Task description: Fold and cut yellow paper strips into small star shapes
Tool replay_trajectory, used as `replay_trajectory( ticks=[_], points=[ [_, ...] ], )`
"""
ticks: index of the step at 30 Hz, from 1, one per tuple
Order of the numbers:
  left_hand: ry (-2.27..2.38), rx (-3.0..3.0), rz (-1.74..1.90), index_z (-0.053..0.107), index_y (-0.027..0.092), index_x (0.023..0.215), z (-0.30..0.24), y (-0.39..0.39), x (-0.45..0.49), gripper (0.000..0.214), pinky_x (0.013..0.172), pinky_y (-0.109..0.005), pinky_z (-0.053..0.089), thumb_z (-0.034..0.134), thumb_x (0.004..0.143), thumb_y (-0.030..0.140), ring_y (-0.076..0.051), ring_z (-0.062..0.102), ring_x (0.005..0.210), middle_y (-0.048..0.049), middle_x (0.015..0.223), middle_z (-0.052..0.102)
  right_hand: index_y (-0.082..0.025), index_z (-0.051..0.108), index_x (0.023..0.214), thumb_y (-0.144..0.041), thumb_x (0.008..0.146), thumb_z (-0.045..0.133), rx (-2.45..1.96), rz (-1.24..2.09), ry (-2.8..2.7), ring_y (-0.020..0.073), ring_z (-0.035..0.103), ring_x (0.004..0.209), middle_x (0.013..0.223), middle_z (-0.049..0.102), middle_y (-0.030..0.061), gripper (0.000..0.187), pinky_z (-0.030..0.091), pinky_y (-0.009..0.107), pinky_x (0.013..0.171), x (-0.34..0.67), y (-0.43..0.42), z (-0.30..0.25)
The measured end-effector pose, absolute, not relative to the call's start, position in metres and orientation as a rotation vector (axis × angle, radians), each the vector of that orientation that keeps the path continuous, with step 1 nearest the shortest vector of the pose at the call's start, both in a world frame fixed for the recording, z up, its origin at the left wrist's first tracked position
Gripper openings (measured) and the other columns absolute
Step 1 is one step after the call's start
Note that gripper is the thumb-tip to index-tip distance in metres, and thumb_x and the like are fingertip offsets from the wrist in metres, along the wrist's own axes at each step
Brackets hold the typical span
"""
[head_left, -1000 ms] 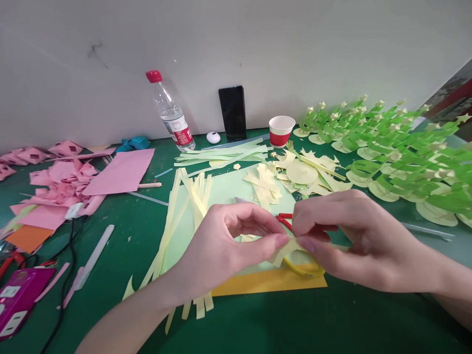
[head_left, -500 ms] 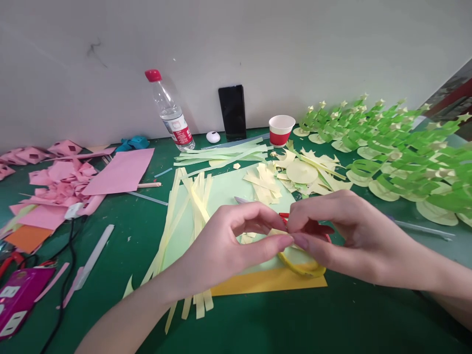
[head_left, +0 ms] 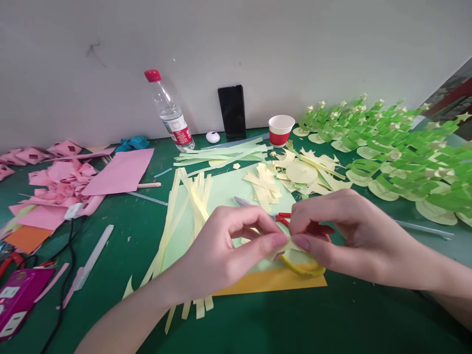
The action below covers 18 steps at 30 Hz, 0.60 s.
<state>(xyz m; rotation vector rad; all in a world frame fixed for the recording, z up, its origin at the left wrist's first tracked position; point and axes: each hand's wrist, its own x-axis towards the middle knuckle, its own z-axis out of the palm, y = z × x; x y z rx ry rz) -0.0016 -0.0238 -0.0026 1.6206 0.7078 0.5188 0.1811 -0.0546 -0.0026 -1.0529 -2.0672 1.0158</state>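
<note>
My left hand and my right hand meet over the middle of the work area, thumbs and fingertips pinched close together. Between them is a small pale yellow paper strip, mostly covered by the fingers. Beneath the hands lie scissors with red and yellow handles, partly hidden, their blades pointing to the upper left. They rest on a light green paper sheet over an orange-yellow sheet. Long pale yellow paper strips lie left of my left hand, and short yellow strips lie beyond the fingers.
Green paper plants with yellow stars crowd the right. At the back stand a water bottle, a phone and a paper cup. Yellow scraps lie before the cup. Pink papers and a purple power strip are left.
My left fingertips have drawn slightly down and left, opening a small gap from the right ones. More of the scissors shows between the hands. My right hand has barely moved.
</note>
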Motion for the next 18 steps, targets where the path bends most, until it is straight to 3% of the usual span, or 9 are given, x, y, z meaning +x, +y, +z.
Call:
replay_trajectory(
  ticks=[6,13,18],
  points=[
    [0.576,1.837,0.376,0.05,0.015,0.064,-0.0025,-0.0211,-0.0039,0.02,0.056,-0.017,0.039,0.05,0.084,0.013,-0.008,0.048,0.057,0.0036,0.06,0.051,-0.016,0.05,0.058,-0.005,0.068,0.047,-1.09,1.211,-2.118,0.0052,0.032,0.048,0.053,0.041,-0.005,0.015,0.025,0.016,0.041,0.1817,-0.0529,-0.0019],
    [0.484,2.048,0.25,0.046,0.016,0.067,-0.0035,-0.0194,-0.0077,0.02,0.054,-0.021,0.036,0.044,0.087,0.016,-0.01,0.045,0.057,0.0023,0.062,0.048,-0.016,0.05,0.058,-0.002,0.068,0.049,-1.042,1.2,-2.219,0.0051,0.03,0.047,0.052,0.042,-0.005,0.017,0.024,0.017,0.041,0.1834,-0.0519,-0.0019],
    [0.566,2.063,0.227,0.046,0.017,0.067,-0.0004,-0.0194,-0.0075,0.022,0.052,-0.02,0.034,0.041,0.089,0.018,-0.009,0.042,0.054,0.004,0.06,0.045,-0.016,0.057,0.065,-0.017,0.076,0.055,-1.136,1.276,-2.178,0.0067,0.039,0.049,0.057,0.051,-0.0022,0.012,0.03,0.017,0.042,0.1839,-0.0516,0.0034]
  ],
)
